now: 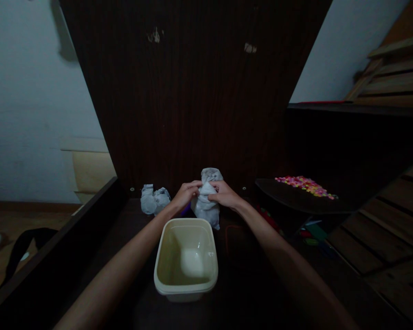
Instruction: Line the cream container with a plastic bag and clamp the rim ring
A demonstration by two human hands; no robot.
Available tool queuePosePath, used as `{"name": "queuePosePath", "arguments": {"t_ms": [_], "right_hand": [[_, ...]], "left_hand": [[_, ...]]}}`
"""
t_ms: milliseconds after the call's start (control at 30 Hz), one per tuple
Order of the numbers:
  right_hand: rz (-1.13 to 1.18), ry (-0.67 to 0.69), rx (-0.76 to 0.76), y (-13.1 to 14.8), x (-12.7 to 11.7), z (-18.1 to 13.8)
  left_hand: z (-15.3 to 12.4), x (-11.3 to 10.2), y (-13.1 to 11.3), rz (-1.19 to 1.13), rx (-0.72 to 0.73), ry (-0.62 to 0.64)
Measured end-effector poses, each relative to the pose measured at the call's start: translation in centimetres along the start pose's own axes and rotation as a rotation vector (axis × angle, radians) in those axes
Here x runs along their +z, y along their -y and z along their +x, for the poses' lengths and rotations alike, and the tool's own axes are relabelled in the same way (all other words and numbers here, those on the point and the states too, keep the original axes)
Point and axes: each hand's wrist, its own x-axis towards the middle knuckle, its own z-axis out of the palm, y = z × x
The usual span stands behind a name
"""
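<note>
Both my hands hold a crumpled light grey cloth (206, 208) up in front of me, above the dark surface. My left hand (186, 193) pinches its upper left side, fingers closed. My right hand (224, 194) grips its right side, fingers closed too. Just below the cloth stands an empty cream plastic tub (167, 256), between my forearms. A second crumpled grey cloth (153, 199) lies to the left of my left hand, apart from it.
A tall dark wooden panel (192, 101) rises right behind the cloths. A dark board with a patch of small pink and yellow bits (306, 184) sits at the right. Wooden slats (392, 229) run along the far right. A dark rail (55, 243) borders the left.
</note>
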Motion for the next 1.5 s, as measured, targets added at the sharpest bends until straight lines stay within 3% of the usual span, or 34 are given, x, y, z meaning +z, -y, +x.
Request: {"name": "queuePosePath", "arguments": {"t_ms": [133, 267, 400, 700, 967, 1167, 1500], "right_hand": [[-0.083, 0.017, -0.005, 0.2, -0.4, 0.1], [-0.178, 0.039, -0.008, 0.4, -0.4, 0.1], [-0.268, 0.021, -0.018, 0.7, -0.3, 0.0], [-0.379, -0.154, 0.011, 0.4, 0.2, -0.6], [-0.418, -0.125, 0.001, 1.4, 0.3, -0.3], [-0.440, -0.203, -0.018, 1.7, 0.2, 0.0], [-0.291, -0.186, 0.042, 0.4, 0.4, 0.0]], "left_hand": [[0.0, -0.3, -0.6, 0.119, 0.006, 0.151], [0.1, -0.3, -0.4, 0.232, 0.040, 0.196], [0.2, -0.3, 0.2, 0.282, 0.060, 0.175], [0.2, -0.5, 1.0, 0.298, 0.081, 0.062], [-0.1, -0.4, -0.2, 0.338, 0.142, 0.084], [-0.3, -0.5, -0.1, 0.332, 0.197, -0.020], [-0.1, -0.4, 0.4, 0.144, 0.144, -0.079]]}}
